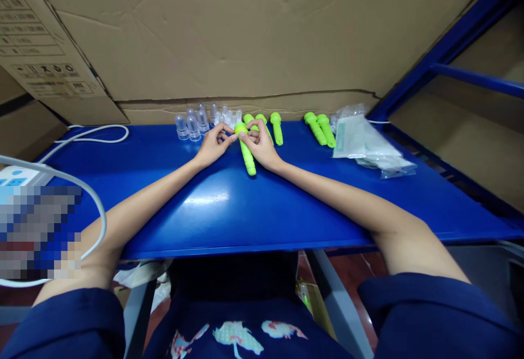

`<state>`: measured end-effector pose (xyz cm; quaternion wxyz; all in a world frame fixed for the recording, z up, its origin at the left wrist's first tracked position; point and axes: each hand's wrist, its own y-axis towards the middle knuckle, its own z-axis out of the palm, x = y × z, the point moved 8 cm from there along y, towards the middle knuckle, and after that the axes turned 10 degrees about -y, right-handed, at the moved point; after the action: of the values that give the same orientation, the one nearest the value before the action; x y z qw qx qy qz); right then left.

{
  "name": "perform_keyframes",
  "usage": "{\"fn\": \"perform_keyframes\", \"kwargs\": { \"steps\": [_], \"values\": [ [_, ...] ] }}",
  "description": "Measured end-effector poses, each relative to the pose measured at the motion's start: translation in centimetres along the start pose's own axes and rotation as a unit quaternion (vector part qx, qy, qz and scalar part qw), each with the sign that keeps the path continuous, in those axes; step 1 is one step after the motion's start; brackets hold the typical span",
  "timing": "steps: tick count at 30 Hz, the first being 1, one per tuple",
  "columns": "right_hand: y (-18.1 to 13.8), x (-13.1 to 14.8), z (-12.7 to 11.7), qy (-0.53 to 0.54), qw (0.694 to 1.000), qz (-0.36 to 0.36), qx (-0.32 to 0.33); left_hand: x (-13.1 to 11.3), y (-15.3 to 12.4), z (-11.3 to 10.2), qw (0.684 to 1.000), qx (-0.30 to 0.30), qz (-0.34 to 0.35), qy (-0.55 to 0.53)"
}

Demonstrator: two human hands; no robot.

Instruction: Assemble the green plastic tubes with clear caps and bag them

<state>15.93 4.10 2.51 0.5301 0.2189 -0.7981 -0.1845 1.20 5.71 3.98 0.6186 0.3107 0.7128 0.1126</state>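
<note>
- Pinching the far end of the green piece (247, 156) between fingertips, my left hand (213, 145) and right hand (262, 143) close on it from either side. Its near end rests on the blue table (245, 211), mid-width and toward the back.
- It is a fingertip hold on smooth-looking plastic. I judge that an uneven squeeze could let the piece slip and skid across the glossy top.
- The clear caps (195, 121) stand upright in a tight cluster just behind my left fingers, where a stray knuckle could topple several.
- The spare green pieces (277, 127) lie just behind and beside my right hand, with two more well to the right, all round enough to roll if bumped.
- The plastic bags (368, 146) sit near the right edge, and the white cable (96, 132) loops at the left.
- The cardboard wall (262, 37) closes off the back.
- The open room is the bare stretch toward me, but anything rolling that way could reach the front edge and drop.
</note>
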Motion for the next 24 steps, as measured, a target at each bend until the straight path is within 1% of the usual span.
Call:
{"fn": "perform_keyframes", "kwargs": {
  "steps": [9, 16, 24],
  "values": [
    [0.0, 0.0, 0.1, 0.010, 1.000, -0.001, 0.008, -0.7, 0.1, -0.4, 1.000, -0.008, 0.010, -0.005],
    [0.0, 0.1, 0.2, 0.010, 1.000, -0.004, 0.015, -1.1, 0.1, -0.4, 0.999, -0.017, 0.033, -0.005],
    [-0.2, 0.9, 0.2, 0.002, 1.000, -0.013, 0.026, -2.4, -0.3, -0.5, 0.995, -0.027, 0.083, 0.052]
  ]
}}
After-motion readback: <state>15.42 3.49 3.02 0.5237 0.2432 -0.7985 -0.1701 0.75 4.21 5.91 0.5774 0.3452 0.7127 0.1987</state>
